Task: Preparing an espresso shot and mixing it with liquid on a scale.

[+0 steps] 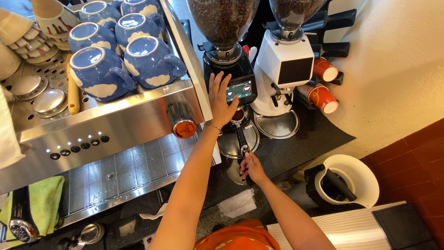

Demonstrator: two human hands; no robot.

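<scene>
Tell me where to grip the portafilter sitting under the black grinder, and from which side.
Grip the portafilter by its black handle, from the near side. The handle sticks out toward the person, clear of the black grinder; the basket end is tucked under it. The right hand already holds the handle's end.

One camera on the person's head looks steeply down, from close, over the tabletop (319, 134), the espresso machine (115, 125) and both grinders.
</scene>
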